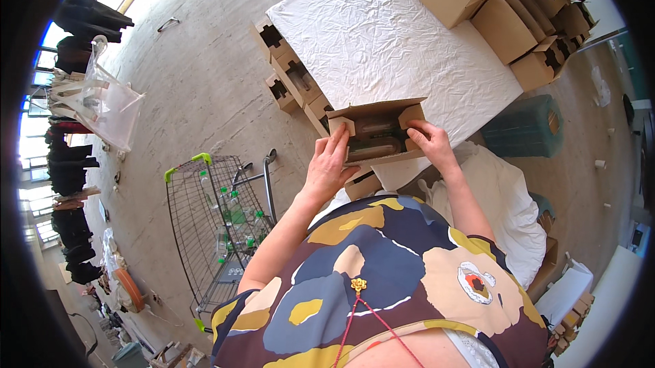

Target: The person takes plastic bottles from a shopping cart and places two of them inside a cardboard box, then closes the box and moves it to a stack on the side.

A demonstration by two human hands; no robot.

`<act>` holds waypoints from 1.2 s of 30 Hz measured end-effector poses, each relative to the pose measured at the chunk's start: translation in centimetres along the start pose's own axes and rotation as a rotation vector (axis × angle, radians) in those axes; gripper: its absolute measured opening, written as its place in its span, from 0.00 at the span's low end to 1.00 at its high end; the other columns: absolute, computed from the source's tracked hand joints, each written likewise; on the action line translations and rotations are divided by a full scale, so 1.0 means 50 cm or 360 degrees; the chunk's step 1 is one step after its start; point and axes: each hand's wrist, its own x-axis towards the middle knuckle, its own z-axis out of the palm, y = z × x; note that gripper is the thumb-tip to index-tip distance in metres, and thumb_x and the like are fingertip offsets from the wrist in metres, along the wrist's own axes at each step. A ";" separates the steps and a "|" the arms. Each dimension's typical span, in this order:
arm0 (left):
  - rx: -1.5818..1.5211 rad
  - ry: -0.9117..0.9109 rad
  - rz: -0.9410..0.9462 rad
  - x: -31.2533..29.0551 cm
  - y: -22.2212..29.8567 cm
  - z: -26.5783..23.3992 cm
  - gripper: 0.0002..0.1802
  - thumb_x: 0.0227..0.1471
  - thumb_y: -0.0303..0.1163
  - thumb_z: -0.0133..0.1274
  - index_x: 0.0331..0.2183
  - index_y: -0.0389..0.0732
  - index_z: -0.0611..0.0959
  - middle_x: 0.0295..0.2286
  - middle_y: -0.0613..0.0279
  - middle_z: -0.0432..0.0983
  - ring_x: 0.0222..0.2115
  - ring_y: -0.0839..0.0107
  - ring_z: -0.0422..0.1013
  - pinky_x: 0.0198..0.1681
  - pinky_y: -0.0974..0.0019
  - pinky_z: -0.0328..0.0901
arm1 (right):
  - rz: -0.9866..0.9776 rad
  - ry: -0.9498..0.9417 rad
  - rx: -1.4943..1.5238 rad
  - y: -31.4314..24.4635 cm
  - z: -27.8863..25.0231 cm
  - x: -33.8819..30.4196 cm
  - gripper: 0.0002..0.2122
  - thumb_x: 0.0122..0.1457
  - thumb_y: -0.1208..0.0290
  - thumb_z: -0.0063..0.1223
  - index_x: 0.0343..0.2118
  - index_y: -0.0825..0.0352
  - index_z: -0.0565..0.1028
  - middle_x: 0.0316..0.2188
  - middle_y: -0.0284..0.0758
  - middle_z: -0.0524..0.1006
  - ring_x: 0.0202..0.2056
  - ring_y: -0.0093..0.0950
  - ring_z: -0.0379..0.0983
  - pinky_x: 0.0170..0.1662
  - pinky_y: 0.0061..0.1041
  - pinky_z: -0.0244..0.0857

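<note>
An open brown cardboard box (379, 158) is in front of me at the near edge of the white-covered table. Its back flap stands up. Two long, rounded, glossy dark items (374, 149) lie side by side inside; their exact kind is unclear. My left hand (330, 164) grips the box's left end, fingers pressed on the small end flap (345, 126) and thumb low at the front. At the right end, my right hand (434, 144) holds the other side flap (411, 115), its fingers bent over the rim.
The table (382, 33) has a wrinkled white cover. Many cardboard boxes (505, 26) are stacked at its far right; more boxes (297, 78) stand along its left side. A wire shopping cart (211, 224) with green-capped bottles is left. A teal wrapped bundle (525, 125) lies right.
</note>
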 end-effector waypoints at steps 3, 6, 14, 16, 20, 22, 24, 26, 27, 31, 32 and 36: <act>-0.0036 -0.0056 0.0010 0.009 -0.015 -0.004 0.44 0.36 0.35 0.68 0.56 0.38 0.69 0.59 0.57 0.60 0.51 0.55 0.61 0.56 0.60 0.61 | -0.0001 -0.0004 0.0021 0.003 -0.001 0.003 0.19 0.56 0.63 0.61 0.44 0.75 0.77 0.35 0.40 0.81 0.35 0.25 0.77 0.39 0.23 0.70; -0.0308 0.0136 0.0056 0.002 -0.016 -0.018 0.41 0.34 0.30 0.69 0.53 0.40 0.73 0.55 0.58 0.65 0.50 0.55 0.64 0.55 0.59 0.62 | -0.0015 -0.0036 0.0039 -0.005 -0.006 0.001 0.17 0.57 0.64 0.60 0.41 0.75 0.78 0.37 0.40 0.80 0.35 0.25 0.77 0.40 0.22 0.70; -0.0901 0.0021 -0.0130 -0.040 -0.028 -0.027 0.38 0.38 0.17 0.64 0.54 0.46 0.74 0.52 0.59 0.67 0.54 0.61 0.65 0.52 0.62 0.65 | -0.0194 -0.0779 -0.0052 -0.059 -0.064 -0.043 0.10 0.44 0.79 0.64 0.33 0.64 0.83 0.44 0.35 0.78 0.50 0.30 0.69 0.50 0.27 0.67; -0.1030 -0.0045 -0.0134 -0.033 -0.044 -0.032 0.36 0.41 0.15 0.61 0.54 0.46 0.74 0.54 0.59 0.66 0.54 0.63 0.65 0.52 0.63 0.66 | -0.0177 -0.0812 -0.0121 -0.050 -0.073 -0.045 0.11 0.43 0.81 0.63 0.32 0.64 0.83 0.44 0.35 0.78 0.49 0.32 0.69 0.49 0.27 0.68; -0.0907 -0.0063 -0.0083 -0.023 -0.036 -0.029 0.30 0.45 0.16 0.57 0.52 0.44 0.76 0.57 0.60 0.64 0.54 0.62 0.64 0.53 0.61 0.65 | -0.0254 -0.0823 -0.0141 -0.038 -0.084 -0.045 0.13 0.43 0.85 0.61 0.32 0.63 0.83 0.43 0.35 0.78 0.49 0.33 0.70 0.48 0.27 0.68; -0.0562 -0.0096 -0.0028 -0.017 -0.046 -0.002 0.27 0.44 0.17 0.57 0.49 0.42 0.77 0.58 0.59 0.63 0.52 0.60 0.64 0.54 0.61 0.63 | -0.0395 -0.0761 -0.0234 -0.040 -0.077 -0.048 0.12 0.42 0.85 0.61 0.32 0.63 0.83 0.43 0.35 0.78 0.50 0.33 0.70 0.48 0.27 0.68; -0.0438 -0.0128 -0.0016 -0.003 -0.046 0.012 0.22 0.43 0.19 0.58 0.44 0.39 0.80 0.57 0.58 0.64 0.49 0.57 0.64 0.56 0.60 0.61 | -0.0409 -0.0676 -0.0242 -0.041 -0.074 -0.053 0.11 0.42 0.84 0.62 0.31 0.63 0.83 0.43 0.35 0.78 0.49 0.33 0.70 0.49 0.28 0.68; -0.0420 -0.0171 -0.0030 0.007 -0.044 0.011 0.21 0.45 0.19 0.56 0.44 0.39 0.80 0.56 0.57 0.67 0.49 0.56 0.64 0.56 0.60 0.61 | -0.0301 -0.0568 -0.0166 -0.028 -0.070 -0.058 0.09 0.42 0.81 0.64 0.29 0.63 0.82 0.44 0.35 0.79 0.49 0.34 0.71 0.49 0.29 0.68; -0.0401 -0.0191 -0.0042 0.011 -0.047 0.007 0.20 0.45 0.20 0.56 0.44 0.39 0.80 0.55 0.57 0.68 0.50 0.56 0.64 0.56 0.59 0.61 | -0.0331 -0.0505 -0.0241 -0.023 -0.065 -0.058 0.09 0.42 0.78 0.64 0.29 0.63 0.82 0.44 0.36 0.79 0.48 0.34 0.71 0.50 0.30 0.67; -0.0609 -0.0051 -0.0091 0.002 -0.049 0.007 0.19 0.50 0.28 0.56 0.46 0.38 0.79 0.51 0.54 0.71 0.48 0.56 0.67 0.53 0.60 0.62 | -0.0424 -0.0293 -0.0607 -0.018 -0.059 -0.054 0.14 0.43 0.67 0.66 0.36 0.63 0.81 0.45 0.36 0.78 0.47 0.35 0.74 0.51 0.32 0.66; -0.0660 -0.0038 -0.0144 -0.006 -0.044 0.004 0.19 0.50 0.30 0.56 0.46 0.38 0.78 0.50 0.53 0.72 0.48 0.56 0.67 0.52 0.60 0.63 | -0.0394 -0.0243 -0.0632 -0.023 -0.052 -0.053 0.16 0.43 0.66 0.66 0.37 0.64 0.81 0.45 0.37 0.78 0.46 0.36 0.74 0.50 0.32 0.67; -0.0364 -0.0002 0.0042 0.000 -0.024 0.001 0.23 0.51 0.36 0.58 0.48 0.37 0.76 0.47 0.50 0.74 0.47 0.57 0.70 0.52 0.59 0.63 | 0.0029 -0.0317 -0.0399 -0.014 -0.059 -0.012 0.24 0.42 0.64 0.69 0.43 0.69 0.78 0.46 0.39 0.78 0.42 0.35 0.78 0.45 0.31 0.71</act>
